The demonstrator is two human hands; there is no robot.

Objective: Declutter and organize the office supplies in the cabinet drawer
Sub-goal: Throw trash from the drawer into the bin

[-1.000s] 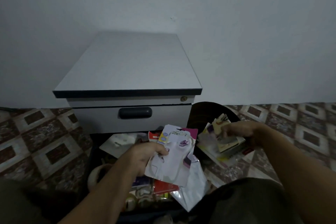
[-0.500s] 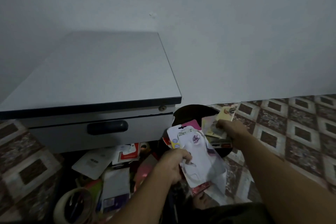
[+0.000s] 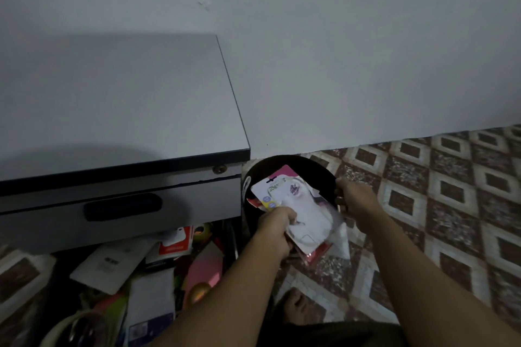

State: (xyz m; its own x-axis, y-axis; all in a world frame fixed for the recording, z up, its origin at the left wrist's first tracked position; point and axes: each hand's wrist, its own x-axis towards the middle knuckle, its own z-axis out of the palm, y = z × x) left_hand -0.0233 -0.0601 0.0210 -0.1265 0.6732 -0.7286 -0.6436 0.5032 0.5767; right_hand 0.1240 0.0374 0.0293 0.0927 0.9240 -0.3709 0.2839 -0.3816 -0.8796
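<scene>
Several flat retail packs are gripped as a loose sheaf by the left hand, its fingers curled round their lower left edge, and are held over the mouth of the black bin. A white blister card lies on top, with pink and red cards showing behind it. The right hand is set at the bin's right rim with its fingers curled down; whether the rim or some small item is held cannot be told. Left of the bin stands the grey cabinet, its lower drawer pulled open and heaped with cards, packets and a tape roll. The packs are judged light, thin and springy, with slick plastic faces likely to slide on one another. A pinch across the whole stack near one edge is judged safer than hold of the top card alone. Much sorting is judged left.
</scene>
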